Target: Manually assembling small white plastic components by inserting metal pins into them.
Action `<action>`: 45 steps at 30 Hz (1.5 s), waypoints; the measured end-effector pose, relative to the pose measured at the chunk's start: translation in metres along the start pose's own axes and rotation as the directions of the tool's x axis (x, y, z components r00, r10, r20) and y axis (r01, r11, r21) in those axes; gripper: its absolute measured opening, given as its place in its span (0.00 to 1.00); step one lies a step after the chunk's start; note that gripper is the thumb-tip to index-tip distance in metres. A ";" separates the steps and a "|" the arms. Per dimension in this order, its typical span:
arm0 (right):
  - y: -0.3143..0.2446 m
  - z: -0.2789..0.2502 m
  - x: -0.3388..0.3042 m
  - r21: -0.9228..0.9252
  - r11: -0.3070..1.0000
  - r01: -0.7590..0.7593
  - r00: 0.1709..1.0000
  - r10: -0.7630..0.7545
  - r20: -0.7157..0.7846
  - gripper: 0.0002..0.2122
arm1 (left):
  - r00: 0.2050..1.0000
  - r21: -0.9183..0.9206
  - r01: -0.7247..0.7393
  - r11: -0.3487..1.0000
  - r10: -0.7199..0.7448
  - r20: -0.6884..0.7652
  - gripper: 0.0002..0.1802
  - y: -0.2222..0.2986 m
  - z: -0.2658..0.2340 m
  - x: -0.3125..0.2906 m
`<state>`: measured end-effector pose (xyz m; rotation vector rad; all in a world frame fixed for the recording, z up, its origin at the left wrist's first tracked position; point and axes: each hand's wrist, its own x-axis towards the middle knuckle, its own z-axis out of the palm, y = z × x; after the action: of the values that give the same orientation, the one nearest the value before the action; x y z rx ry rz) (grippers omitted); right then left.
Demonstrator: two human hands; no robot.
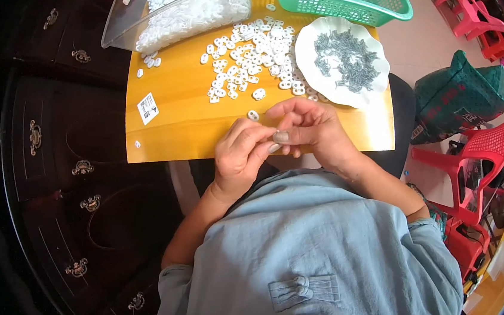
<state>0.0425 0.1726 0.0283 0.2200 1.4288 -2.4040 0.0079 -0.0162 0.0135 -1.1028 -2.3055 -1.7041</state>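
Over the near edge of the yellow tabletop (pixel 189 125), my two hands meet fingertip to fingertip. My left hand (pixel 239 151) is closed in a pinch, thumb against fingers. My right hand (pixel 320 130) pinches from the other side, thumb pressed to the fingertips. Whatever lies between them is hidden and too small to name. Just beyond the fingers lies a white two-holed plastic piece (pixel 253 115). A loose heap of similar white pieces (pixel 254 52) spreads farther back. To its right, a white scalloped plate (pixel 307 39) holds small grey slender pieces (pixel 356 61) that look like springs.
A clear plastic bin (pixel 117 22) full of white pieces stands at the back left, beside a green basket (pixel 337 10). Dark drawers (pixel 54 158) flank the left side. On the right are a green bag (pixel 461 98) and a red plastic chair (pixel 473 159).
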 end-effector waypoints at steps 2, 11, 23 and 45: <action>0.002 0.001 0.000 -0.016 1.000 -0.002 1.000 0.002 -0.002 0.13 | 0.998 -0.024 0.062 0.998 -0.062 0.005 0.12 0.001 0.001 -0.005; 0.011 0.001 0.001 -0.027 0.982 0.188 0.979 -0.189 -0.075 0.03 | 0.886 -0.442 0.402 0.802 -0.463 -0.036 0.04 -0.008 0.020 0.005; -0.044 -0.068 -0.023 -0.961 -0.247 0.120 0.648 -0.714 0.265 0.10 | 0.862 -0.469 0.420 0.777 -0.503 -0.061 0.04 -0.013 0.027 0.006; -0.030 -0.083 -0.023 -0.910 -0.412 0.043 0.755 -0.583 0.299 0.17 | 0.909 -0.477 0.337 0.812 -0.413 -0.059 0.01 -0.024 0.028 -0.002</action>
<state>0.0498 0.2631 0.0200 -0.3554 3.5094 -0.2848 0.0047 0.0040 -0.0178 -0.5228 -2.1820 -2.4783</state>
